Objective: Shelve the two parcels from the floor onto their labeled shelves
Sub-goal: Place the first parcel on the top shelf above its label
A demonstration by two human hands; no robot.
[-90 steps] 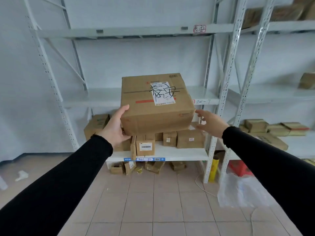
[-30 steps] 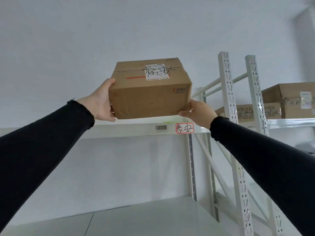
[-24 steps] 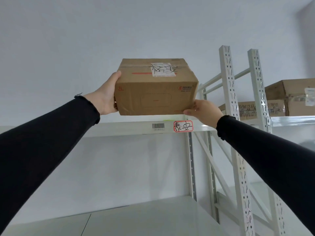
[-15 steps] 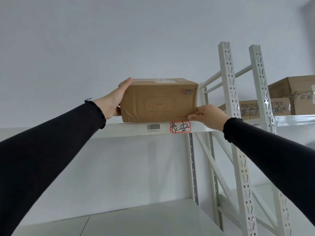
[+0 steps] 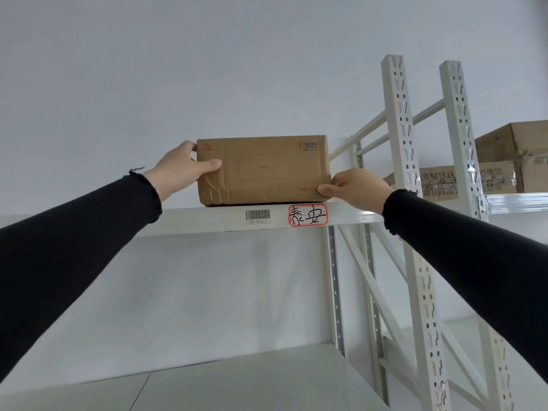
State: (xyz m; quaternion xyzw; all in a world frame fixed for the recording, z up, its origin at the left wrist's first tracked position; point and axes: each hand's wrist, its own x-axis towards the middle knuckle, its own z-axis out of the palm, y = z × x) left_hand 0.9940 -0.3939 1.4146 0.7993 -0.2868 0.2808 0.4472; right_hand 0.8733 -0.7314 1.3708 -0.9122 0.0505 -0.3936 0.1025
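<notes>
Parcel [image 5: 264, 170] position: it rests on the front edge of the top shelf [image 5: 207, 219], its long printed face toward you, with both of your hands on it. Your left hand [image 5: 178, 170] wraps the parcel's left end: the thumb lies flat across the front face just below the "2L" mark, and the fingers curl around the upper left corner toward the back. Your right hand [image 5: 355, 186] pinches the lower right corner: the thumb presses the front face near the bottom edge, and the remaining fingers fold around the right side. Both hands are closed on the cardboard, and both sleeves are black.

The front face carries a dashed rounded rectangle at its centre and a red logo at the upper right. The lower left area is creased. A thin dark gap shows under the bottom edge, so you cannot tell whether the base sits fully flat.

Directly below the parcel, the shelf's front lip carries a barcode sticker [image 5: 257, 216] and, just to its right, a red-bordered handwritten label [image 5: 308, 215]. The label sits under the parcel's right portion.

To the right, two perforated white uprights [image 5: 398, 120] rise past the shelf. Beyond them, the neighbouring rack holds other cardboard boxes [image 5: 510, 161], stacked. A lower shelf [image 5: 252, 384] shows at the bottom.
</notes>
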